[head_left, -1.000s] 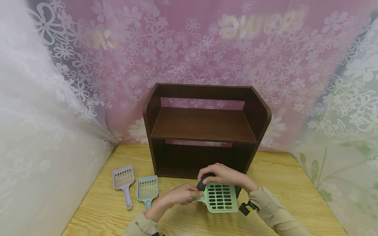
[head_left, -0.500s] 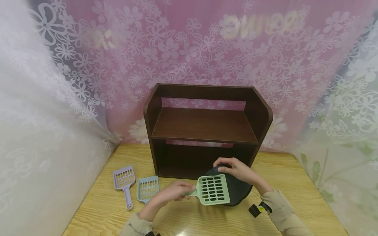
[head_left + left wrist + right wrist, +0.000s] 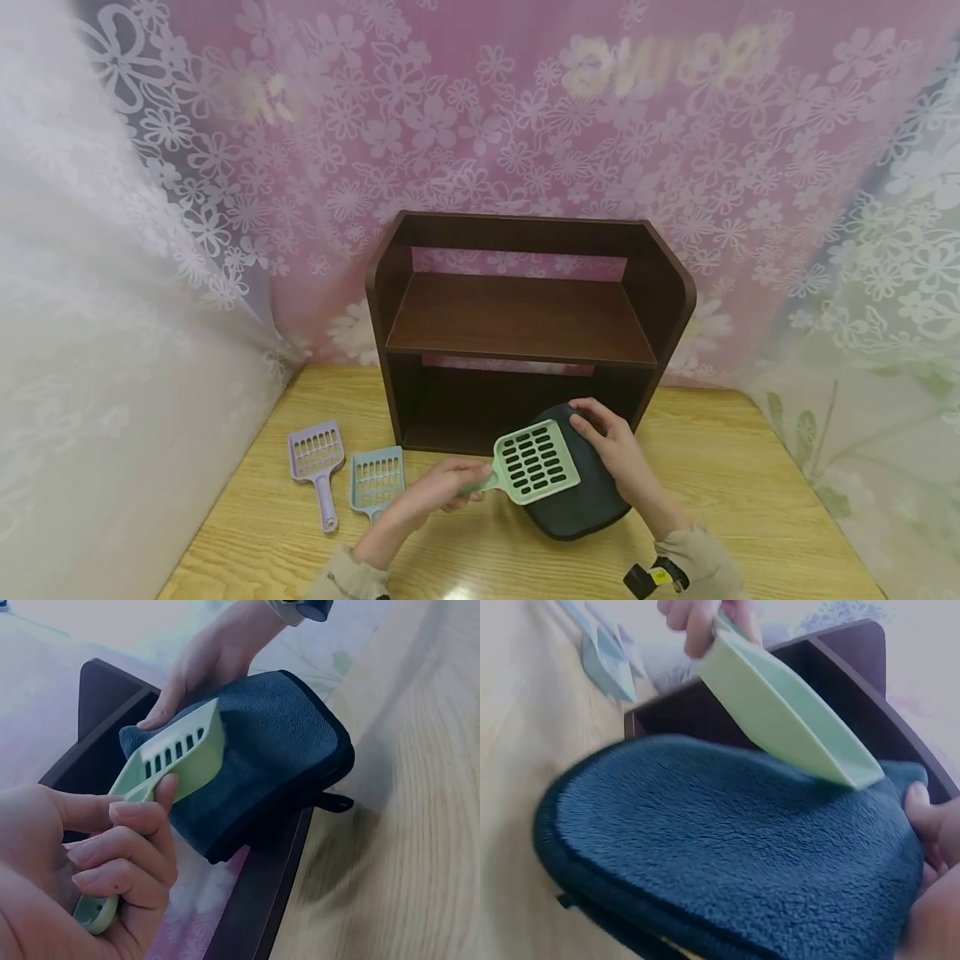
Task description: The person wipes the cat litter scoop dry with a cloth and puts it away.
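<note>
Gripping green scoop (image 3: 537, 461) handle, left hand (image 3: 438, 492) curled; right hand (image 3: 617, 446) pinching dark cloth (image 3: 581, 500).

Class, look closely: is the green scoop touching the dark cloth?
Touching. The right wrist view shows the green scoop with its front edge pressed onto the dark cloth, no gap between them.

A dark brown wooden shelf unit (image 3: 525, 325) stands at the back of the light wooden table (image 3: 750, 500), its upper board and lower compartment bare; a purple slotted scoop (image 3: 316, 462) and a blue slotted scoop (image 3: 375, 482) lie side by side left of it, handles toward the near edge; a pink flowered curtain (image 3: 480, 125) hangs behind
</note>
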`<action>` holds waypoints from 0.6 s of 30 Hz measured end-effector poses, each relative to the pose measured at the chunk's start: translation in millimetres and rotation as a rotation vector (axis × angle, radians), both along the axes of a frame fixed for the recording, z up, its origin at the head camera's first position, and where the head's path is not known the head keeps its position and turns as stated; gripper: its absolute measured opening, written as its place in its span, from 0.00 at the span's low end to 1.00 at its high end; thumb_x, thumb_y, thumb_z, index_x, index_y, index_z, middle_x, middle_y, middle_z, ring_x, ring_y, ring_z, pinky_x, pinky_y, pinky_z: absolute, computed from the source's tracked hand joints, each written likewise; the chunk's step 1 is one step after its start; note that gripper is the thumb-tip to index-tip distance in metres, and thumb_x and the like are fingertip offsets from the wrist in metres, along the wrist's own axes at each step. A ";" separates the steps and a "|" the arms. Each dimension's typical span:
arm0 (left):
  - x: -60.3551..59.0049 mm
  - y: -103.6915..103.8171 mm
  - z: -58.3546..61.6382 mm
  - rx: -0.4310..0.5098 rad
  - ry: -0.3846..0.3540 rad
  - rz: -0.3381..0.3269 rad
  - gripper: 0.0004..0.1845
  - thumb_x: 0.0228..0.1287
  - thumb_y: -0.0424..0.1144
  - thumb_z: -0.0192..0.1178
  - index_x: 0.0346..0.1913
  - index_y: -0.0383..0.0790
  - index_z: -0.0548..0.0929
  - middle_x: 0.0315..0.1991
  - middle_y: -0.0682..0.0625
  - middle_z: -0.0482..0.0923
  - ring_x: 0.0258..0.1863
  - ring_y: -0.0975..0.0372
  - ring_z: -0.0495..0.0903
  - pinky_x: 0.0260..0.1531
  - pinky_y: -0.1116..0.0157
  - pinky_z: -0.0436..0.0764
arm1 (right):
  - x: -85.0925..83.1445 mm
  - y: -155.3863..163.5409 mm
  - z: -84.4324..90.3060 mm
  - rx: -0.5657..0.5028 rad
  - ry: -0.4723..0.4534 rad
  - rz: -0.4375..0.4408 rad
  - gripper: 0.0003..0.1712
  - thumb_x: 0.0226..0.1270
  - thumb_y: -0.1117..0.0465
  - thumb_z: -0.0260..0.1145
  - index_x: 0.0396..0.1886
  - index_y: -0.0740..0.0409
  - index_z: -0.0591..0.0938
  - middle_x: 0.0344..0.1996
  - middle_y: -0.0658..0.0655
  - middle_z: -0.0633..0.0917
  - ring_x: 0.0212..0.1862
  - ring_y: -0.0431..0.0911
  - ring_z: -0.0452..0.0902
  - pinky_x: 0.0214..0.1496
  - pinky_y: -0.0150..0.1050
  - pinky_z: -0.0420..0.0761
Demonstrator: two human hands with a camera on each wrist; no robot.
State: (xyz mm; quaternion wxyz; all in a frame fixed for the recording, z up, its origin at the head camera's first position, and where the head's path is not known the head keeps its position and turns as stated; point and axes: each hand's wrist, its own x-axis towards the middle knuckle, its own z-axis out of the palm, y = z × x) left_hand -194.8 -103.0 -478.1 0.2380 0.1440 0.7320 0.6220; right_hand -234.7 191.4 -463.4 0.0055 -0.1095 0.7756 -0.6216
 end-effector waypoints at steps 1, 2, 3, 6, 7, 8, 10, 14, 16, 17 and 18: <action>-0.3 0.4 -1.1 0.013 -0.003 0.013 0.20 0.79 0.49 0.51 0.46 0.34 0.82 0.24 0.55 0.69 0.15 0.68 0.53 0.18 0.74 0.56 | 2.6 -2.2 -1.4 -0.034 -0.027 -0.025 0.20 0.77 0.56 0.62 0.61 0.63 0.77 0.47 0.53 0.82 0.44 0.39 0.79 0.42 0.31 0.81; -0.7 0.5 -2.2 0.028 -0.007 0.027 0.20 0.79 0.49 0.50 0.50 0.33 0.81 0.24 0.55 0.68 0.15 0.68 0.52 0.18 0.74 0.55 | 5.1 -4.5 -2.9 -0.064 -0.053 -0.050 0.21 0.77 0.56 0.62 0.62 0.63 0.76 0.46 0.52 0.82 0.43 0.39 0.79 0.42 0.31 0.82; -0.9 0.6 -3.3 0.043 -0.010 0.045 0.21 0.79 0.49 0.50 0.53 0.33 0.81 0.24 0.54 0.68 0.15 0.68 0.52 0.18 0.74 0.54 | 7.5 -6.6 -4.3 -0.095 -0.079 -0.069 0.21 0.77 0.57 0.62 0.62 0.64 0.76 0.46 0.50 0.82 0.43 0.39 0.80 0.42 0.31 0.82; -0.7 1.8 -4.6 0.081 -0.013 0.077 0.23 0.81 0.49 0.48 0.58 0.31 0.79 0.25 0.54 0.66 0.14 0.68 0.51 0.17 0.74 0.53 | 14.2 -11.5 -8.4 -0.179 -0.136 -0.119 0.21 0.78 0.58 0.61 0.63 0.65 0.74 0.44 0.47 0.83 0.42 0.38 0.80 0.42 0.31 0.82; -0.6 2.6 -4.7 0.088 -0.010 0.084 0.23 0.81 0.48 0.47 0.58 0.30 0.79 0.25 0.53 0.66 0.14 0.68 0.51 0.17 0.74 0.53 | 15.8 -12.3 -9.8 -0.204 -0.150 -0.134 0.21 0.78 0.58 0.61 0.63 0.65 0.73 0.44 0.46 0.83 0.42 0.38 0.81 0.42 0.32 0.83; -0.3 3.6 -4.5 0.098 -0.014 0.092 0.23 0.81 0.48 0.46 0.58 0.30 0.79 0.25 0.54 0.65 0.14 0.68 0.51 0.17 0.75 0.53 | 17.0 -12.8 -11.2 -0.226 -0.157 -0.150 0.21 0.78 0.58 0.61 0.64 0.65 0.73 0.43 0.45 0.83 0.42 0.38 0.82 0.42 0.32 0.83; 0.4 5.6 -3.8 0.117 -0.020 0.103 0.23 0.83 0.47 0.44 0.58 0.29 0.79 0.24 0.54 0.65 0.14 0.69 0.51 0.16 0.75 0.54 | 19.0 -13.6 -12.9 -0.265 -0.161 -0.184 0.22 0.79 0.56 0.60 0.65 0.63 0.72 0.43 0.43 0.83 0.42 0.38 0.82 0.44 0.32 0.82; 1.6 10.8 -4.1 0.168 -0.054 0.133 0.24 0.84 0.46 0.41 0.59 0.28 0.76 0.24 0.55 0.63 0.14 0.70 0.51 0.16 0.76 0.54 | 20.6 -19.9 -14.8 -0.325 -0.129 -0.277 0.23 0.79 0.55 0.60 0.65 0.62 0.71 0.45 0.39 0.82 0.46 0.36 0.80 0.48 0.29 0.81; 2.3 14.7 -6.0 0.194 -0.072 0.136 0.24 0.84 0.46 0.41 0.59 0.27 0.75 0.24 0.56 0.63 0.14 0.70 0.51 0.16 0.76 0.54 | 22.1 -26.2 -14.9 -0.346 -0.103 -0.316 0.23 0.79 0.55 0.60 0.66 0.61 0.71 0.49 0.40 0.81 0.49 0.35 0.79 0.49 0.28 0.80; 2.4 17.5 -7.3 0.208 -0.082 0.139 0.24 0.83 0.46 0.41 0.59 0.27 0.75 0.24 0.56 0.63 0.14 0.71 0.51 0.15 0.76 0.54 | 23.5 -29.9 -14.9 -0.352 -0.091 -0.331 0.24 0.78 0.55 0.60 0.66 0.61 0.71 0.51 0.41 0.80 0.50 0.34 0.78 0.50 0.27 0.80; 2.9 20.5 -8.2 0.220 -0.090 0.139 0.23 0.83 0.46 0.41 0.58 0.27 0.76 0.24 0.56 0.63 0.14 0.71 0.50 0.15 0.76 0.54 | 24.8 -33.7 -14.7 -0.361 -0.074 -0.343 0.24 0.78 0.56 0.60 0.67 0.62 0.70 0.53 0.43 0.79 0.52 0.35 0.77 0.50 0.26 0.79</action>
